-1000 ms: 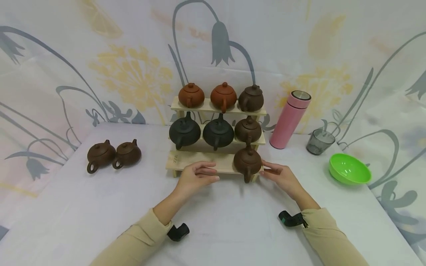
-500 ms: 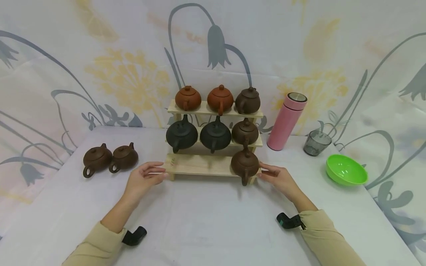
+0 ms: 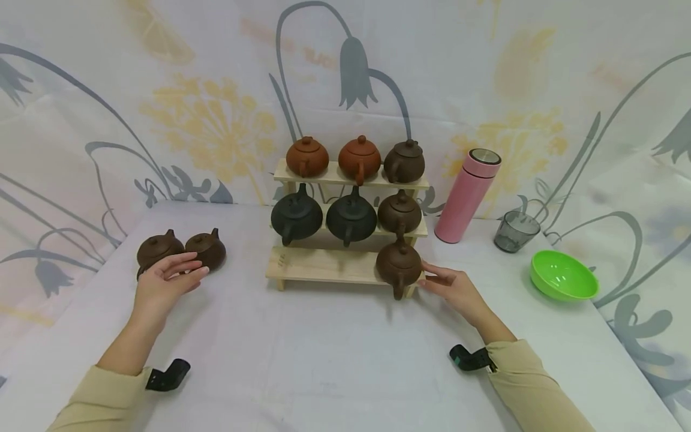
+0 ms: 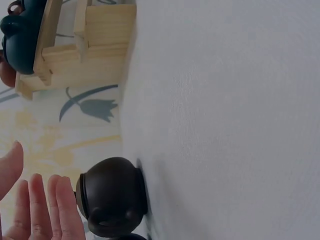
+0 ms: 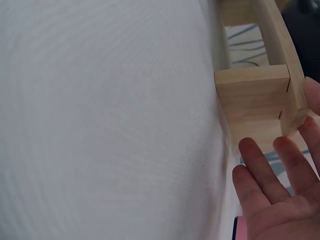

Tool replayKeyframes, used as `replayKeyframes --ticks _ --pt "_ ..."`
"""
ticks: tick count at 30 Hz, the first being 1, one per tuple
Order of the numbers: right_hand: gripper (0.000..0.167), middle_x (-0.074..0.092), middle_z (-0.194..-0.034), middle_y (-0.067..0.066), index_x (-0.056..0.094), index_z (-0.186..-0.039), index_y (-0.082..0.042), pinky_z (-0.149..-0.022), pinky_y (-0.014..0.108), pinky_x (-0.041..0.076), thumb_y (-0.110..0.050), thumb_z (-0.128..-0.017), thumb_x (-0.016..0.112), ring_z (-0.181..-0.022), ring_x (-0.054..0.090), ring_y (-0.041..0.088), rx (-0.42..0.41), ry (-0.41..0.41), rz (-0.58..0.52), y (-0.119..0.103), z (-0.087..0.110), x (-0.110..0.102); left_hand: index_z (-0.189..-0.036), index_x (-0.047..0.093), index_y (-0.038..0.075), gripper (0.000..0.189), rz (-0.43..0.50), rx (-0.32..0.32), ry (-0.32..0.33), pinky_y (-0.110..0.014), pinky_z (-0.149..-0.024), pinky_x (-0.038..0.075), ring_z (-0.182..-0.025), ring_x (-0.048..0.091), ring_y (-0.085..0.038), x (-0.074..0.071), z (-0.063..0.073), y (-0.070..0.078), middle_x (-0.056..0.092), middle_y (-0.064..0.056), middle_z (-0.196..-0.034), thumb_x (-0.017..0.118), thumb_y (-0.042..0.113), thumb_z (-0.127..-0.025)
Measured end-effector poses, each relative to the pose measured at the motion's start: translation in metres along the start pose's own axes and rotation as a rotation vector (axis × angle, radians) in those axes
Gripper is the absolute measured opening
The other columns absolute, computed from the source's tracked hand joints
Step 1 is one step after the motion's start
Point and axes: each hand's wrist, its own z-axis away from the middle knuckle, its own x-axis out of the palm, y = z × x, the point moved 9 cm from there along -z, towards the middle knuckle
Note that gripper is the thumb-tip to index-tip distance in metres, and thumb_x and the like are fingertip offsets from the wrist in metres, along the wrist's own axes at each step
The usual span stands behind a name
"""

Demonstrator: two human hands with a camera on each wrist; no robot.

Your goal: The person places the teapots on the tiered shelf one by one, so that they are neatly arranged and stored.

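Observation:
In the head view my left hand (image 3: pixel 164 285) hovers at the two brown teapots on the left, the nearer-left teapot (image 3: pixel 159 247) and its neighbour (image 3: pixel 207 249). It holds nothing; its fingers extend beside the lid of a dark teapot (image 4: pixel 112 197) in the left wrist view. My right hand (image 3: pixel 452 294) touches the right end of the wooden tiered rack (image 3: pixel 324 267), thumb and forefinger at the board's end, other fingers loosely spread. Beside it on the lowest board sits a brown teapot (image 3: pixel 399 264), its spout toward me.
Higher on the rack stand black teapots (image 3: pixel 297 216), brown ones (image 3: pixel 399 213) and reddish ones (image 3: pixel 306 157). Rightward are a pink flask (image 3: pixel 466 198), a grey see-through cup (image 3: pixel 516 232) and a green bowl (image 3: pixel 564 276). A patterned cloth (image 3: pixel 227 120) hangs behind.
My left hand has swept left from in front of the lowest board, past the rack's left end, to the pair of brown teapots. My right hand stays at the rack's right end.

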Motion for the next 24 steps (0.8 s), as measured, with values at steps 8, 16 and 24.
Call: replayKeyframes --ticks 8,16,24 --pt "0.055 0.050 -0.132 0.015 0.049 -0.134 -0.003 -0.088 0.036 0.045 -0.026 -0.087 0.067 -0.110 0.056 0.019 -0.007 0.012 0.014 0.002 -0.002 -0.001 -0.114 0.059 0.016 0.045 -0.059 -0.182 0.089 -0.018 -0.072 0.052 -0.082 0.055 0.001 -0.025 -0.010 -0.025 0.048 0.004 -0.103 0.080 0.022 -0.075" --pt "0.053 0.049 -0.133 0.015 0.049 -0.134 -0.004 -0.088 0.035 0.045 -0.022 -0.088 0.067 -0.111 0.055 0.020 0.000 0.011 -0.021 0.003 -0.001 0.000 -0.132 0.048 0.010 0.059 -0.168 -0.245 0.020 -0.014 -0.073 0.049 -0.086 0.046 0.001 -0.026 -0.015 -0.029 0.039 -0.005 -0.122 0.074 0.027 -0.081" --pt "0.053 0.049 -0.133 0.016 0.049 -0.134 -0.003 -0.090 0.038 0.044 -0.021 -0.088 0.067 -0.111 0.055 0.022 -0.004 0.013 -0.031 0.005 -0.001 0.000 -0.095 0.061 0.031 0.027 0.084 -0.259 -0.086 -0.016 -0.070 0.051 -0.078 0.057 0.005 -0.022 -0.022 -0.037 0.051 0.012 -0.100 0.076 0.014 -0.080"
